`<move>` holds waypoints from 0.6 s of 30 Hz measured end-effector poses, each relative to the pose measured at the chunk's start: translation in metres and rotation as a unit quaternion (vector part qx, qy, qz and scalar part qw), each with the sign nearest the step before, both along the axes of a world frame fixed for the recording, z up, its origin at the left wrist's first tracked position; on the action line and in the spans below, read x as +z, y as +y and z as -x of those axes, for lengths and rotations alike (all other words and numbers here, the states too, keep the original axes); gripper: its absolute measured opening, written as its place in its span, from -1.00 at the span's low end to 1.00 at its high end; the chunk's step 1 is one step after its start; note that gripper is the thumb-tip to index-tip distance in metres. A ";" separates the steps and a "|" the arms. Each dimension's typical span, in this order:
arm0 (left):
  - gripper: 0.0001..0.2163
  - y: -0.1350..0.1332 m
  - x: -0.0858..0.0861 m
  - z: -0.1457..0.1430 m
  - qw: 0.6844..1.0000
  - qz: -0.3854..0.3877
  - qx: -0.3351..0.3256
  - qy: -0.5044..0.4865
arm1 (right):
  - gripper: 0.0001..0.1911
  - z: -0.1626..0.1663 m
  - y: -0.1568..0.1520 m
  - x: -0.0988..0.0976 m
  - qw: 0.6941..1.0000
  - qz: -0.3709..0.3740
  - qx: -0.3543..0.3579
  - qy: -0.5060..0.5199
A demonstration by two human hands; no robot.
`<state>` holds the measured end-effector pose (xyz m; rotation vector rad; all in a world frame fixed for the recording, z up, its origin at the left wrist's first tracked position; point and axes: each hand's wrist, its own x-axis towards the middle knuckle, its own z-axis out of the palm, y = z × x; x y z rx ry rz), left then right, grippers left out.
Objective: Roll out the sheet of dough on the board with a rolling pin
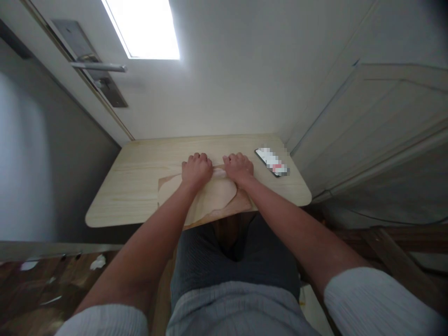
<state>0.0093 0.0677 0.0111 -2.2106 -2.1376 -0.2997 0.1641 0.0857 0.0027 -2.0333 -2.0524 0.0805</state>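
Note:
A thin brown sheet (241,201), paper-like, lies at the front edge of a small pale wooden table, its near side reaching past the edge. On top of it rests a cream-coloured flat piece (210,198) with rounded, wavy edges; its material is unclear. My left hand (198,170) is closed with bent fingers at the far edge of the sheets. A short gap away, my right hand (240,167) is closed at the same far edge, towards the right corner. Between them shows a whitish strip of the cream piece. The fingertips of both hands are mostly hidden.
Right of my hands, a phone (272,162) with a lit, blurred screen lies on the table (122,186). Behind the table stands a white door with a metal handle (100,66) and a bright window (147,28). Scraps (98,262) lie at the lower left.

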 end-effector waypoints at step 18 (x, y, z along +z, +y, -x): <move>-0.50 -0.075 -0.009 -0.014 0.998 -0.059 -0.022 -0.007 | -0.53 -0.016 -0.066 0.004 0.996 -0.012 0.076 -0.038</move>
